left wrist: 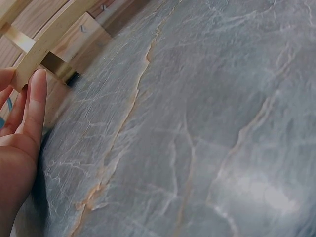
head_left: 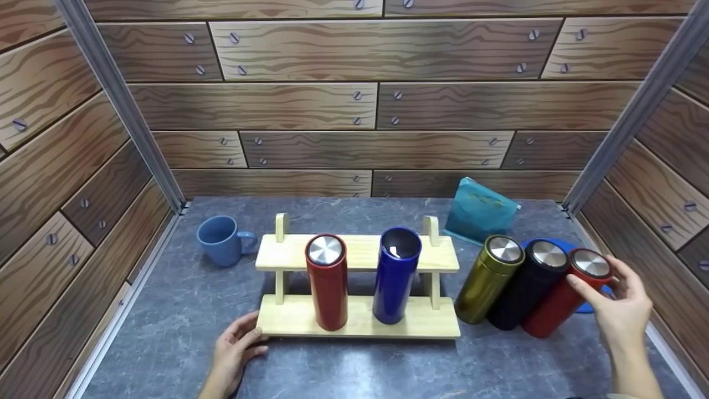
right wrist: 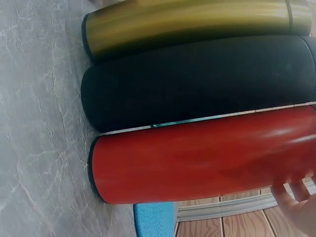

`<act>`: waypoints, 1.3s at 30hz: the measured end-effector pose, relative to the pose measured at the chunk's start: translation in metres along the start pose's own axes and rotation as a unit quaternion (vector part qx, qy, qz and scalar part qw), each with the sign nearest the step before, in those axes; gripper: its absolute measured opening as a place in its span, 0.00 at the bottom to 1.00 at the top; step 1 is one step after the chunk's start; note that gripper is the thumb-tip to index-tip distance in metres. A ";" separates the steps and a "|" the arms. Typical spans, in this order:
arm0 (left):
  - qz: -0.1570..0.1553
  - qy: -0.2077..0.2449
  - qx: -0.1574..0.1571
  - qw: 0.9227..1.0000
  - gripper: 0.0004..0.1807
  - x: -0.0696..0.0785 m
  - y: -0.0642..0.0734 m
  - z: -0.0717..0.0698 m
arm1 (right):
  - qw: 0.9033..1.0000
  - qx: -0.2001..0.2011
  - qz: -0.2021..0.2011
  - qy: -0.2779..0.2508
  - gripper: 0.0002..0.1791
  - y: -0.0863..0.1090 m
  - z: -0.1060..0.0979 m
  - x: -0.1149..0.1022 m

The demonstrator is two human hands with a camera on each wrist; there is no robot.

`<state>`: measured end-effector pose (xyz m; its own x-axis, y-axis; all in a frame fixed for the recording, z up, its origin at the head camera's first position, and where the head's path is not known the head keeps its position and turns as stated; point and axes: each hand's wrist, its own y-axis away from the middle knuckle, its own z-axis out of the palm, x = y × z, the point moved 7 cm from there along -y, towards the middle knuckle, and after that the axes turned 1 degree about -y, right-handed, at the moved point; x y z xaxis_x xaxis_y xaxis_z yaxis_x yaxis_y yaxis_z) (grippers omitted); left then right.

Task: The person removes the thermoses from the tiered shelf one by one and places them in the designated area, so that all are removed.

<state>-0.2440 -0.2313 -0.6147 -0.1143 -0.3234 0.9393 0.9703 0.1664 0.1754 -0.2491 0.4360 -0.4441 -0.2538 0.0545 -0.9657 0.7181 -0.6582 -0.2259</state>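
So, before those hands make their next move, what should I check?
1. Right hand gripping the red, silver-topped cylindrical flask at far right: ok, near its top.
2. Left hand on the pale wooden two-tier rack: ok, holding the lower shelf's left end.
3. Held flask apart from the black, silver-topped cylindrical flask: ok, a thin gap shows.
4. Glossy blue cylindrical flask upright on the lower shelf: ok.
5. Blue flask lidded: cannot tell; its top looks dark.

Black bottle [right wrist: 197, 84], slim gap, red bottle [right wrist: 197, 160]
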 end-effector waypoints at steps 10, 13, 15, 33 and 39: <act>0.005 0.002 -0.002 1.000 0.28 0.000 0.000 0.001 | 0.999 -0.032 -0.003 -0.030 0.39 0.003 0.004 0.000; 0.001 -0.002 0.000 1.000 0.28 0.000 0.000 0.001 | 0.997 -0.056 -0.004 -0.044 0.43 0.006 0.005 -0.001; -0.002 -0.003 0.002 1.000 0.29 -0.001 0.000 0.002 | 0.997 -0.060 -0.008 -0.049 0.44 0.009 0.004 -0.002; 0.002 -0.003 0.000 1.000 0.28 0.000 0.000 0.002 | 0.975 -0.013 -0.218 0.049 0.37 0.059 -0.015 -0.038; 0.003 0.000 0.000 1.000 0.28 0.000 -0.001 0.001 | 0.956 -0.035 -0.290 -0.031 0.32 0.092 0.003 -0.062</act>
<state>-0.2448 -0.2302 -0.6150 -0.1081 -0.3228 0.9403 0.9710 0.1684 0.1695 -0.1692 0.3703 -0.4043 -0.6597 0.3489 -0.6656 0.4849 -0.4790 -0.7317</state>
